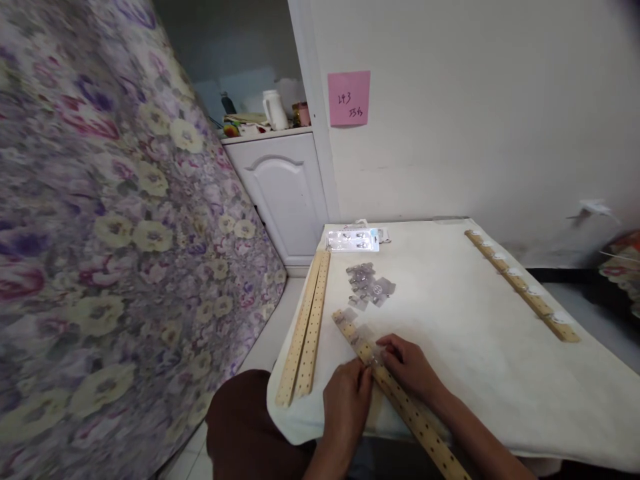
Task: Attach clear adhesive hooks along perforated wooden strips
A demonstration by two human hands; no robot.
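Observation:
A long wooden strip with rows of holes lies aslant over the table's front edge. My left hand is closed at its left edge, with the fingertips partly hidden. From the other side my right hand pinches a small clear piece against the strip, seemingly a clear adhesive hook. Other clear square patches sit near the strip's far end. Beyond it, a loose pile of clear adhesive hooks with small metal parts rests on the cloth.
Two more holed wooden strips lie side by side at the left. Another strip, bearing several clear pieces, lies at the right. Clear packaging is at the back of the cloth-covered table. A floral curtain hangs left.

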